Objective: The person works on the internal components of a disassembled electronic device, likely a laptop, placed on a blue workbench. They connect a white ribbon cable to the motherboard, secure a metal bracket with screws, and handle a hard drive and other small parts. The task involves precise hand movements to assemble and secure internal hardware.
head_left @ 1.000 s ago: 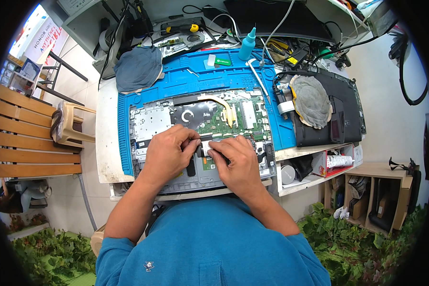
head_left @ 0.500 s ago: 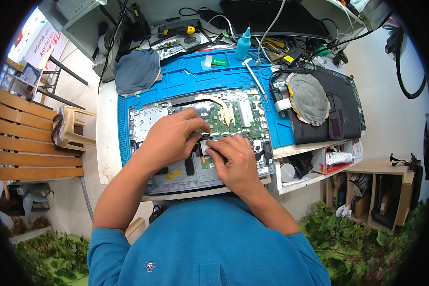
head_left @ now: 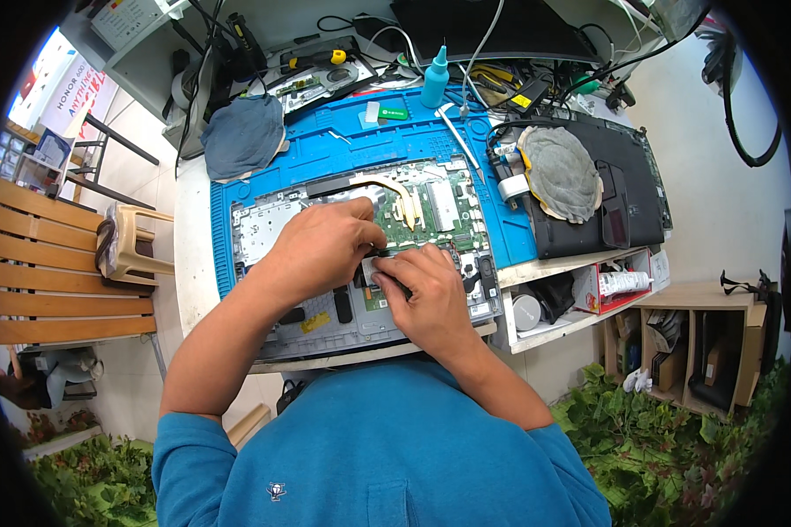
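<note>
Left forearm [head_left: 228, 329] angled far and right; left hand [head_left: 325, 244] back up, fingers curled. Right forearm [head_left: 494, 379] angled far and left; right hand [head_left: 431, 297] just beside left, fingers bent, thumb pointing far-left.

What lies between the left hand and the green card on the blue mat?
In the head view, the upper part of the opened laptop with its copper-coloured pipe, then a stretch of blue mat.
</note>
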Tool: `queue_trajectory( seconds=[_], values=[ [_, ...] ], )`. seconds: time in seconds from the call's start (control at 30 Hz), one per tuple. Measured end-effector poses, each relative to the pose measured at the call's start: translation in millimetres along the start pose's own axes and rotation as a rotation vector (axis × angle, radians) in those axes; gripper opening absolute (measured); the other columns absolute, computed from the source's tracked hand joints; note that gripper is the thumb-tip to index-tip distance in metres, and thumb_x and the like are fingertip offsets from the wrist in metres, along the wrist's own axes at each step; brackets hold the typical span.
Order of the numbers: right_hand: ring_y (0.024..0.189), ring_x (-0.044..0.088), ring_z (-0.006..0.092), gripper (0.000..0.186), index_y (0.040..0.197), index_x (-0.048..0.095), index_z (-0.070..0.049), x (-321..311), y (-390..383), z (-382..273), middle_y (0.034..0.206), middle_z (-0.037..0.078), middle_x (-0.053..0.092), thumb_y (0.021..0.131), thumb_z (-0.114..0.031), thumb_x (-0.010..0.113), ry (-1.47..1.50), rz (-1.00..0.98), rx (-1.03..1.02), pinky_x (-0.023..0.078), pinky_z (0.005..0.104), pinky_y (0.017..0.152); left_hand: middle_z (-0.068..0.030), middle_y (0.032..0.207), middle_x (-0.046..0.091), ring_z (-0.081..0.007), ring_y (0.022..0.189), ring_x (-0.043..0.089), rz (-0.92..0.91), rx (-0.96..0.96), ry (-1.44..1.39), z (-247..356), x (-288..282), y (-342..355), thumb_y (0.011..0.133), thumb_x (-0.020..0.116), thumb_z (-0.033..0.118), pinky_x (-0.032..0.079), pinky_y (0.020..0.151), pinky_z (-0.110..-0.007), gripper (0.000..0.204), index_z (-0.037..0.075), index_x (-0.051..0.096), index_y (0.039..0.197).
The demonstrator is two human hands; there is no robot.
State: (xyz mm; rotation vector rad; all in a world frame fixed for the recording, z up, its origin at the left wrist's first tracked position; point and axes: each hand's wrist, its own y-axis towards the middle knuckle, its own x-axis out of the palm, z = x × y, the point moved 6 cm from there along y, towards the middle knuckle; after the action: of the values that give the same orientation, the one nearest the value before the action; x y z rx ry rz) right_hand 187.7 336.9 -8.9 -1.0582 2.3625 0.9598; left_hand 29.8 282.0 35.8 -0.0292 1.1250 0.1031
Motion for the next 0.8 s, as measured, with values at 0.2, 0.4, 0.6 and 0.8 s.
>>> queue_trajectory(
  seconds=[0.2, 0.4, 0.6, 0.8],
  values=[
    [0.093, 0.067, 0.0307, 0.017, 0.11, 0.084, -0.003, 0, 1, -1, 0.098, 0.01, 0.076, 0.094, -0.01, 0.084, -0.004, -0.003, 0.001, 0.049, 0.0443, 0.086, -0.008, 0.097, 0.072, -0.0322, 0.092, 0.075, -0.014, 0.011, -0.015, -2, 0, 1, 0.094, 0.082, 0.012, 0.058, 0.08, -0.045, 0.013, 0.011, 0.089, 0.105],
    [0.093, 0.067, 0.0305, 0.016, 0.109, 0.084, -0.003, 0, 1, -1, 0.098, 0.01, 0.077, 0.095, -0.01, 0.084, -0.006, -0.005, 0.001, 0.049, 0.0442, 0.086, -0.0089, 0.098, 0.072, -0.0335, 0.093, 0.075, -0.066, 0.046, -0.008, 1, -1, 5, 0.096, 0.08, 0.012, 0.058, 0.081, -0.046, 0.012, 0.009, 0.087, 0.105],
    [0.091, 0.068, 0.0304, 0.021, 0.115, 0.083, -0.003, -1, 2, 0, 0.095, 0.009, 0.077, 0.095, -0.009, 0.084, 0.011, -0.019, 0.029, 0.049, 0.0449, 0.086, -0.0101, 0.1, 0.073, -0.0342, 0.095, 0.076, 0.033, 0.028, -0.105, -11, -16, -1, 0.092, 0.085, 0.008, 0.059, 0.082, -0.045, 0.013, 0.008, 0.084, 0.104],
    [0.093, 0.07, 0.0331, 0.037, 0.128, 0.08, -0.001, -2, 8, 4, 0.09, 0.009, 0.079, 0.093, -0.011, 0.086, 0.041, -0.077, 0.16, 0.052, 0.0476, 0.089, -0.0086, 0.094, 0.071, -0.0263, 0.086, 0.073, 0.051, -0.199, -0.235, -33, -13, -27, 0.088, 0.093, 0.007, 0.058, 0.076, -0.038, 0.017, 0.006, 0.084, 0.103]
  ],
)
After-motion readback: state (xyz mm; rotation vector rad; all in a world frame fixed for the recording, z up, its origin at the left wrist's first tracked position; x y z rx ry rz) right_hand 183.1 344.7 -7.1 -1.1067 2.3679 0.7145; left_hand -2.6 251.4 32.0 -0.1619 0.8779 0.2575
